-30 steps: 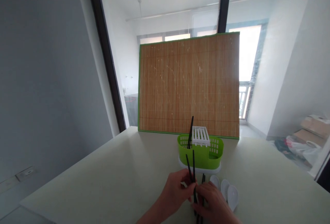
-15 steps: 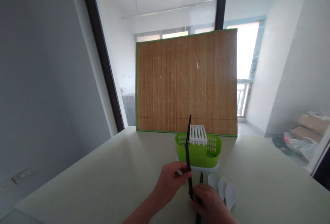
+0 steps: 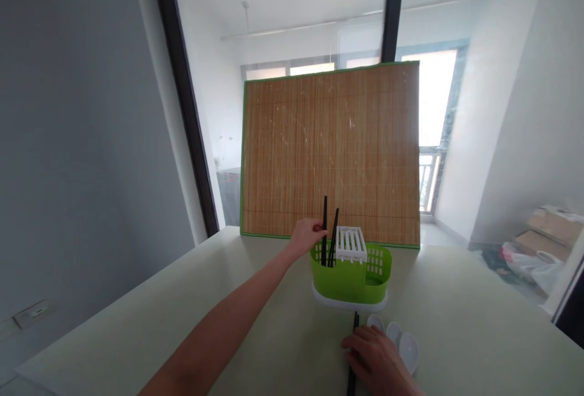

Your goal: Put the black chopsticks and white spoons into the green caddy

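The left hand [image 3: 306,235] reaches over the green caddy [image 3: 350,274] and pinches a black chopstick [image 3: 324,232] that stands upright in the caddy's left end, beside another chopstick [image 3: 333,236] leaning there. Behind the caddy stands a bamboo mat [image 3: 331,152]. In front of the caddy, the right hand [image 3: 375,361] lies curled over a chopstick on the table [image 3: 255,335], just beside three white spoons [image 3: 398,342].

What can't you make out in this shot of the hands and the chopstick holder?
Head view only:
- Lower ends of the chopsticks at the left hand: hidden inside the green holder.
- Chopsticks on the table: count unclear, right hand covers them.
- White spoons: partly behind that hand.
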The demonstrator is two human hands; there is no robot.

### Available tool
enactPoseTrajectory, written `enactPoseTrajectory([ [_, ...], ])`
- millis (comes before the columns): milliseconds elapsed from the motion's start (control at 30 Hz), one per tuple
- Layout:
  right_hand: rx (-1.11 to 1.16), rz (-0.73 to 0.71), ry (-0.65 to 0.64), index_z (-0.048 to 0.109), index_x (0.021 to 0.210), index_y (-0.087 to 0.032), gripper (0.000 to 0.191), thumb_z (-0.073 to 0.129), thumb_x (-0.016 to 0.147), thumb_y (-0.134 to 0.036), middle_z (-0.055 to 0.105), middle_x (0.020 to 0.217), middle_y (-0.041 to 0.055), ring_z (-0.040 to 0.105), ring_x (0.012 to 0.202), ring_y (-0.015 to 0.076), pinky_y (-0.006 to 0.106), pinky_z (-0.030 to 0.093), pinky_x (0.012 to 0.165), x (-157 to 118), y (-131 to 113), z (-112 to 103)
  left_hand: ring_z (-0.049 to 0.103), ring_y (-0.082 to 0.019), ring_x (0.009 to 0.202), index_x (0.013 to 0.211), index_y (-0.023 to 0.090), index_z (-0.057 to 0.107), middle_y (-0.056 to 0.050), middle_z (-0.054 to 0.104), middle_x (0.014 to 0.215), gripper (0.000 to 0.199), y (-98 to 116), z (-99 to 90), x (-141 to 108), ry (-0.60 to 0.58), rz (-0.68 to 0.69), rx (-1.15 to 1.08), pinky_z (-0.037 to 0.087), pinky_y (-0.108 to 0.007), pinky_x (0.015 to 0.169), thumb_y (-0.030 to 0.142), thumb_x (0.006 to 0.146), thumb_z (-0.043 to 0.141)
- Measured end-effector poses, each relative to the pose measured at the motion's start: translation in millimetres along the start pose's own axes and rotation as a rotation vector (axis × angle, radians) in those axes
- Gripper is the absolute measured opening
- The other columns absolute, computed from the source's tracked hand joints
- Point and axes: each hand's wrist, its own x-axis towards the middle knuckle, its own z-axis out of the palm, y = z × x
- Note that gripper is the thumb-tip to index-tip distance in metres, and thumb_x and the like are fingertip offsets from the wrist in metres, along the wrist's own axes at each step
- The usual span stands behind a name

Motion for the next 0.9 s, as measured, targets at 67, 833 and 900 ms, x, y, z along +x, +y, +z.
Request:
enactPoseTrajectory([
  [67,-0.009,-0.004,-0.001,0.062,0.090,-0.026,0.018,0.049,0.082,-0.016,0.064,0.084,-0.0012,0.057,0.081,0.0173,0.029,0.034,0.073,0.7,1.1,0.7,0.062,-0.015,0.066,0.074,0.012,0.068,-0.003,0.066,0.069,0.013,-8.3,13.6,6.6,-0.025,-0.016,0.031,0.050,-0.025,0.060,0.024,0.073,0.064],
  [833,-0.028,0.011,-0.038,0.062,0.086,-0.025,0.016,0.048,0.083,-0.017,0.065,0.083,-0.0008,0.058,0.080,0.0176,0.029,0.033,0.074,0.5,2.7,2.5,0.060,-0.017,0.082,0.113,0.017,0.057,-0.005,0.066,0.092,0.034,-9.1,31.7,-5.9,0.086,-0.081,0.171,0.044,-0.028,0.072,0.027,0.081,0.056],
  [900,-0.016,0.011,-0.027,0.062,0.088,-0.025,0.017,0.049,0.082,-0.017,0.065,0.084,-0.0010,0.058,0.082,0.0178,0.029,0.033,0.075,-0.1,3.1,3.5,0.059,-0.015,0.079,0.112,0.020,0.056,-0.003,0.065,0.094,0.031,-1.4,28.9,-25.3,0.131,-0.067,0.142,0.043,-0.027,0.071,0.030,0.083,0.051],
])
